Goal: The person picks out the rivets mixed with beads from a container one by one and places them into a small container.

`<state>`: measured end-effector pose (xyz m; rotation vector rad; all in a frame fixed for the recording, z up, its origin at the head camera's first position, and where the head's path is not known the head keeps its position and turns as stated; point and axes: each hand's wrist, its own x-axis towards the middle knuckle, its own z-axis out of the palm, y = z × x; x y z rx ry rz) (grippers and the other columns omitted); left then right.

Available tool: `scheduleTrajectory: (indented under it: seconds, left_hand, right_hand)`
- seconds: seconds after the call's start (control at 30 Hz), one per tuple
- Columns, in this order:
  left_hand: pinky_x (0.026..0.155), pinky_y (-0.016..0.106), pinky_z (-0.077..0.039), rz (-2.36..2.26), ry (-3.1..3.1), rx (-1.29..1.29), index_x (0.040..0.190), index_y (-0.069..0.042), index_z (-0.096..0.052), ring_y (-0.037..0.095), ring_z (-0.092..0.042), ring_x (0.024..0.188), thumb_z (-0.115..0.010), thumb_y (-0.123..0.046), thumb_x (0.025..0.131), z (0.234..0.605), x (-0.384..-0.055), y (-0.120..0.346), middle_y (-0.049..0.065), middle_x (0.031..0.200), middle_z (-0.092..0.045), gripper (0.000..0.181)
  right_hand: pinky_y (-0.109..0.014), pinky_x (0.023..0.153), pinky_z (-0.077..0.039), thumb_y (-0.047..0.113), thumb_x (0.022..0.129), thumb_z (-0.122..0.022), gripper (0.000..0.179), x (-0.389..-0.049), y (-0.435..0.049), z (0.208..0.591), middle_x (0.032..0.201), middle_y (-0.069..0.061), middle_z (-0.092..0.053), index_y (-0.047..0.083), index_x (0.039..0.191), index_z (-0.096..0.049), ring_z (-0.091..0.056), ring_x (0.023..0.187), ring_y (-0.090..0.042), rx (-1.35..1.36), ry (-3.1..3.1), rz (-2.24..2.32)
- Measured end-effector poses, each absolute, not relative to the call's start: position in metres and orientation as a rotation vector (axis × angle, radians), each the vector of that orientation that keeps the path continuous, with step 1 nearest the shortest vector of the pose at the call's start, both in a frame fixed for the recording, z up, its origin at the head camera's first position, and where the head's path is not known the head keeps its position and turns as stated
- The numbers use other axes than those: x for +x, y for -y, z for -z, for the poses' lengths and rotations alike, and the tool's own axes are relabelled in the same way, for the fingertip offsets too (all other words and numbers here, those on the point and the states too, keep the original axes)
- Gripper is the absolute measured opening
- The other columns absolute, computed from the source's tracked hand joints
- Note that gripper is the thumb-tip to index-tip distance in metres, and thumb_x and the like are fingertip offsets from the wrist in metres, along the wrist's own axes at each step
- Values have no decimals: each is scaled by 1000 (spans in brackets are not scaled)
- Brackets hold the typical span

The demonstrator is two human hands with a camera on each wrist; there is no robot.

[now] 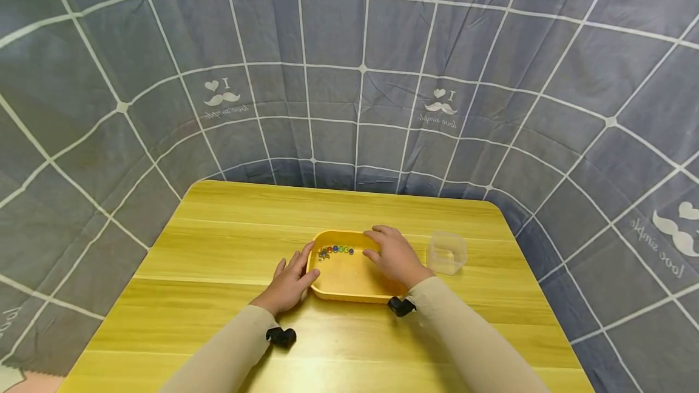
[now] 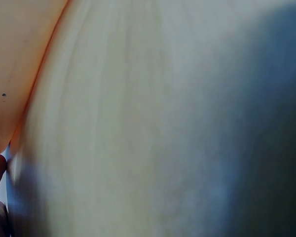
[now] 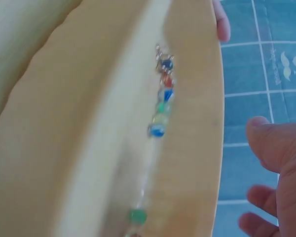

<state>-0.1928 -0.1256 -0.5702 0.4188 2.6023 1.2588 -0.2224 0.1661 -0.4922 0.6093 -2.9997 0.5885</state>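
A yellow tray point(image 1: 349, 278) lies on the table before me. Along its far wall runs a short row of coloured glass marbles point(image 1: 341, 249), with a cluster of small shiny pieces point(image 1: 323, 253) at the left end. My left hand point(image 1: 286, 287) holds the tray's left side, thumb over the rim and fingers along the outside. Over the tray's right far part hovers my right hand point(image 1: 400, 256). The right wrist view shows its thumb and fingers apart with nothing between them. A green marble point(image 3: 137, 216) sits away from the row there, on the right hand's side.
To the right of the tray stands a clear plastic box point(image 1: 446, 253). The wood-patterned table point(image 1: 229, 235) reaches back to a grey curtain point(image 1: 333, 90) with white grid lines. Black wrist cameras point(image 1: 281, 336) sit on both sleeves.
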Motion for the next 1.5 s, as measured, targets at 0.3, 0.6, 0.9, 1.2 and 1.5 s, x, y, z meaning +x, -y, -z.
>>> scheduleTrajectory:
  seconds: [0.3, 0.6, 0.9, 1.2, 1.5]
  left_hand:
    - [129, 63, 10, -1261, -2596, 453, 171, -36, -7, 42, -13, 164, -45, -43, 113, 569, -211, 131, 9, 176, -23, 70]
    - [129, 65, 8, -1257, -2612, 463, 171, -34, -8, 44, -15, 163, -45, -44, 113, 568, -226, 137, 13, 173, -28, 70]
    - [130, 63, 7, -1240, -2609, 473, 171, -37, -9, 42, -16, 163, -47, -45, 112, 573, -239, 145, 12, 172, -32, 70]
    - [129, 65, 6, -1234, -2609, 491, 171, -35, -12, 44, -17, 163, -47, -44, 112, 572, -252, 152, 13, 172, -32, 70]
    - [129, 66, 4, -1223, -2616, 522, 171, -32, -15, 46, -18, 162, -49, -43, 112, 571, -267, 158, 15, 172, -33, 69]
  right_hand:
    - [-43, 101, -58, 26, 101, -73, 32, -244, -127, 490, 119, -6, -73, 13, 131, -75, -69, 110, -25, 642, 3060, -780]
    - [-27, 69, -53, 26, 102, -73, 30, -267, -96, 501, 94, 1, -75, 12, 127, -77, -59, 74, -10, 692, 3094, -911]
    - [-26, 71, -53, 27, 101, -73, 28, -284, -73, 512, 97, 4, -76, 15, 125, -79, -60, 78, -9, 664, 3140, -961]
    - [-24, 72, -53, 26, 100, -74, 22, -303, -56, 515, 95, 7, -76, 18, 120, -80, -61, 76, -6, 629, 3155, -998]
    - [-29, 81, -56, 24, 100, -75, 21, -321, -47, 504, 102, 5, -79, 19, 119, -81, -66, 86, -12, 621, 3174, -991]
